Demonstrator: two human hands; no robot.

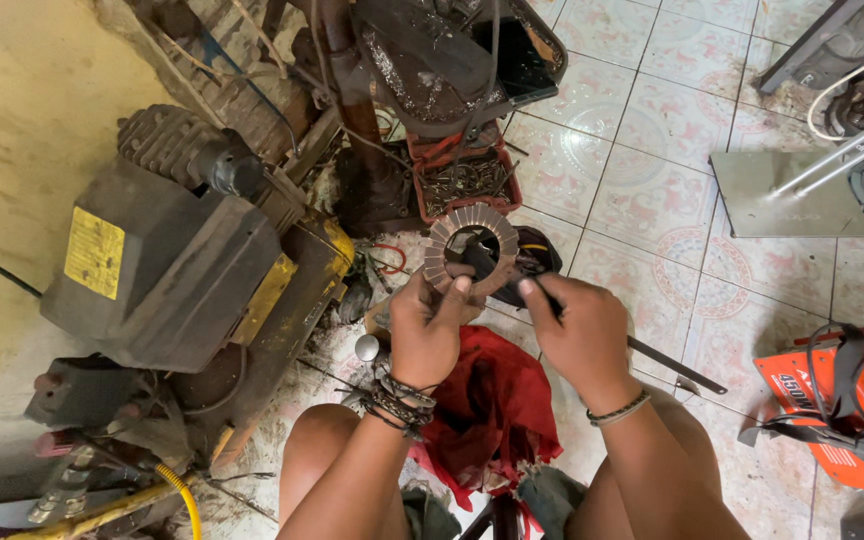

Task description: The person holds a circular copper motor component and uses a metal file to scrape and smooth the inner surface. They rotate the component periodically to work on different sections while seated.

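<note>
We hold a rusty metal ring [471, 250] with thin slots up in front of us, over a red cloth [492, 400] on our lap. Our left hand [427, 330] pinches its bottom edge tight. Our right hand [582, 335] is closed on a thin dark tool [672, 363], maybe a file. The tool may slip and poke our fingers. The ring may drop on the tiled floor [652, 150].

We are holding a rusty ring of stacked steel laminations [470, 250], radially slotted, upright and facing us above a red cloth. We are gripping a thin dark rod [652, 358] slanting down-right, its tip at the ring.
</note>
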